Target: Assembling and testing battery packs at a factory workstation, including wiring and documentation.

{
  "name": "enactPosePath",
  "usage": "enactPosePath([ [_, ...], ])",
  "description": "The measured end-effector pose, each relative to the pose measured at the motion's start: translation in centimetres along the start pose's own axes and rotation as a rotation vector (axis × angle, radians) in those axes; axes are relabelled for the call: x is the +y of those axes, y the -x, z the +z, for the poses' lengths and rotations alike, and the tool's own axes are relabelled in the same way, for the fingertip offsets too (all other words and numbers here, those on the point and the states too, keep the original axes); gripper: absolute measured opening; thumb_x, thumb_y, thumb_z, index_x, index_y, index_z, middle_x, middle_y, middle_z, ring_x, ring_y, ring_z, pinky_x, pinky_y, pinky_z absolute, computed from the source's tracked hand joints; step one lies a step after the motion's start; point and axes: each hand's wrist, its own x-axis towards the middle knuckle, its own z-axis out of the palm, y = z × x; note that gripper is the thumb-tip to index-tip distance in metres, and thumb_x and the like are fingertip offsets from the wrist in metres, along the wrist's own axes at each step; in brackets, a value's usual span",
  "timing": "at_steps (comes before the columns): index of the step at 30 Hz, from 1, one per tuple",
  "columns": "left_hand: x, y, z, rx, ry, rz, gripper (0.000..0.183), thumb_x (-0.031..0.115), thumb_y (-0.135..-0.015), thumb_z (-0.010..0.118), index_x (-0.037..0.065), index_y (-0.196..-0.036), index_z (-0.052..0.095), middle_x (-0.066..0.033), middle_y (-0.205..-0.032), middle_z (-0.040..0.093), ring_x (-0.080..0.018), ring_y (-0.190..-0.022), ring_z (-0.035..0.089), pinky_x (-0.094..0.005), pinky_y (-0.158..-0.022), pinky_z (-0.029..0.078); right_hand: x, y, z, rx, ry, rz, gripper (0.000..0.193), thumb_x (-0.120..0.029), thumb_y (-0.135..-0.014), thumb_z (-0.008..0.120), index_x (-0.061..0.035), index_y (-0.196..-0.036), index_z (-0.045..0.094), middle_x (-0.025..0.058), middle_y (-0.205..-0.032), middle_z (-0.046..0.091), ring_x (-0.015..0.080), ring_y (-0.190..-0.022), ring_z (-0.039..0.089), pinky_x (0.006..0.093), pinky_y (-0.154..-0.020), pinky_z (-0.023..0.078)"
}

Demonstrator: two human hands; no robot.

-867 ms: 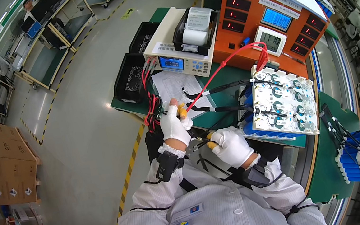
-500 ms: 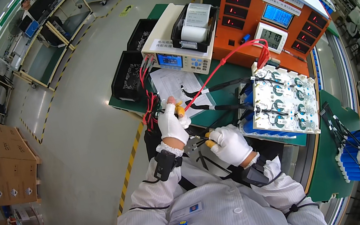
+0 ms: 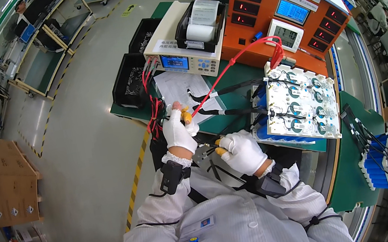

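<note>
My left hand, in a white glove with yellow finger covers, is closed at the near edge of the green bench. A red cable runs from the battery pack into its fingers. Lower and to the right, my gloved right hand pinches thin black wires whose ends stick out to its left. The fingertips partly hide both grips. The battery pack, with blue cells under a white top plate, sits right of my hands, and thick black cables reach from it toward them.
Behind my left hand stand a beige meter with a black tray of paper roll, and black bins. An orange test cabinet rises behind the pack. Another blue pack lies at the right. Red leads hang near my left hand.
The whole view has shifted slightly, so the bench and devices appear a little further left and higher. Both hands keep almost the same pose and grip.
</note>
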Motion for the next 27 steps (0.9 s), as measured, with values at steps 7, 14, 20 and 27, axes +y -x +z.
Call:
enactPosePath([
  [7,0.1,-0.1,0.5,0.011,-0.004,0.014,0.030,0.038,-0.097,0.060,0.012,-0.084,0.050,0.0021,-0.053,0.041,-0.0085,-0.037,0.030,-0.0262,-0.039,0.021,0.2,-0.2,-0.3,-0.004,0.063,0.040,0.016,-0.020,-0.075,0.069,-0.0092,-0.087,0.067,0.0090,-0.077,0.063,0.0314,-0.074,0.062,0.0428,-0.073,0.048],
  [14,0.0,-0.4,0.0,-0.005,0.022,-0.025,0.027,0.037,-0.098,0.059,0.014,-0.088,0.050,0.0026,-0.053,0.040,-0.0085,-0.037,0.029,-0.0257,-0.039,0.021,0.6,0.0,0.1,-0.038,0.056,0.028,0.016,-0.019,-0.074,0.070,-0.0090,-0.087,0.067,0.0081,-0.078,0.064,0.0299,-0.076,0.063,0.0426,-0.074,0.048],
  [20,0.2,-0.2,0.1,0.002,0.020,-0.020,0.025,0.035,-0.099,0.058,0.015,-0.087,0.050,0.0032,-0.052,0.039,-0.0086,-0.037,0.030,-0.0264,-0.039,0.021,0.4,0.0,0.1,-0.034,0.065,0.032,0.016,-0.018,-0.074,0.069,-0.0089,-0.087,0.067,0.0083,-0.077,0.064,0.0296,-0.076,0.063,0.0428,-0.074,0.048],
  [27,1.4,-1.3,-0.2,0.128,-0.020,0.076,0.031,0.036,-0.095,0.061,0.014,-0.076,0.052,0.0025,-0.053,0.040,-0.0093,-0.037,0.031,-0.0272,-0.038,0.021,0.2,-0.3,-0.3,-0.001,0.049,0.021,0.011,-0.016,-0.078,0.071,-0.0073,-0.084,0.067,0.0094,-0.076,0.063,0.0328,-0.072,0.059,0.0432,-0.068,0.047],
])
